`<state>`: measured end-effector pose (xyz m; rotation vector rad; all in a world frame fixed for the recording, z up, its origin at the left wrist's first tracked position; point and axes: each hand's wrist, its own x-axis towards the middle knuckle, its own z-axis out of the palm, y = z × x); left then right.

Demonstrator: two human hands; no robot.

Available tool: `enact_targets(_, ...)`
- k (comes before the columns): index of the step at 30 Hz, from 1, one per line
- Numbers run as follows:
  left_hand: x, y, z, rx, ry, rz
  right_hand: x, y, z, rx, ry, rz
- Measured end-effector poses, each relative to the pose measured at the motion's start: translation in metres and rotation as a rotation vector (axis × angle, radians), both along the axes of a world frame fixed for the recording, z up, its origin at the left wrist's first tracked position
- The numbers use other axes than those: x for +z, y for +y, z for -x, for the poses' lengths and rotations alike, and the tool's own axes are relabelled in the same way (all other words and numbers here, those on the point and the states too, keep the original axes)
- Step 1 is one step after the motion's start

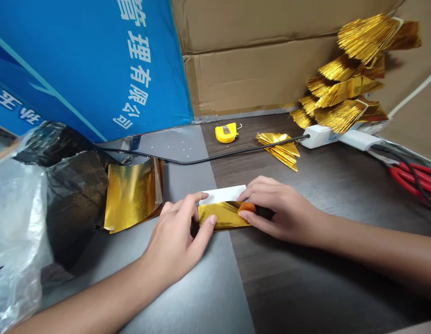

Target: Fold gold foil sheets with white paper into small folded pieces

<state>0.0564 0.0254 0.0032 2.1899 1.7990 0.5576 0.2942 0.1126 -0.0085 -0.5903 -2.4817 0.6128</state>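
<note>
A sheet of gold foil paper (220, 215) lies folded lengthwise on the table, with a white strip of its back (222, 193) showing along the far edge. My left hand (178, 229) grips its left end, thumb on the gold side and index finger on the white strip. At the right end, my right hand (276, 206) pinches the paper between thumb and curled fingers. An orange patch shows under the right thumb; whether it is a reflection I cannot tell. Left of my left hand stands a curved stack of unfolded gold sheets (131, 195).
Folded gold paper bundles (344, 83) are piled at the right against cardboard (253, 69). A small folded bunch (279, 148), a yellow tape measure (226, 132), a black cable (187, 162), a white power strip (319, 136) and red-handled scissors (410, 178) lie around. Plastic bags (72, 195) stand left.
</note>
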Motion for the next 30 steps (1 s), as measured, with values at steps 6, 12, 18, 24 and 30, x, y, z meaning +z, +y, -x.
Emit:
enact_targets(6,-0.002,0.0,0.0,0.043,0.035,-0.043,-0.003,0.001,0.001,-0.009,0.008,0.033)
enact_targets(12,-0.003,-0.002,0.003,0.027,0.044,-0.051,-0.003,0.003,0.002,-0.039,-0.009,0.029)
enact_targets(18,-0.004,-0.002,0.005,-0.007,0.06,-0.048,-0.007,0.003,0.002,-0.064,0.022,-0.03)
enact_targets(24,-0.004,-0.002,0.005,-0.014,0.05,-0.051,-0.01,0.004,0.001,-0.023,0.034,-0.069)
enact_targets(30,-0.006,-0.006,0.007,-0.091,0.116,-0.154,-0.011,0.004,0.002,-0.033,0.027,-0.065)
